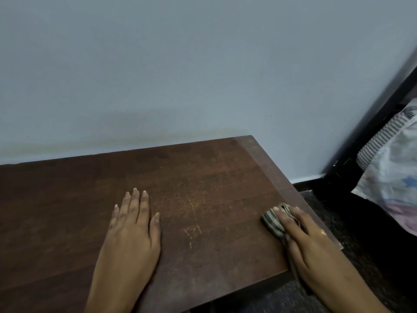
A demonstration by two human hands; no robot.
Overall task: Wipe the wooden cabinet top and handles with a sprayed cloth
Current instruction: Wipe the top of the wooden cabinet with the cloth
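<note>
The dark brown wooden cabinet top (191, 177) fills the lower left and middle of the view, with pale scratches near its centre. My left hand (133, 227) lies flat on it, palm down, fingers slightly apart and holding nothing. My right hand (302, 233) presses a striped grey-green cloth (272, 220) onto the top close to its right edge. The cloth sticks out to the left of my fingers and a strip of it trails back under my palm. No cabinet handles or spray bottle are in view.
A pale blue-grey wall (180, 75) rises directly behind the cabinet. To the right is dark floor (352, 222), a black bed frame (370, 123) and light patterned bedding (392, 168) hanging at the right edge.
</note>
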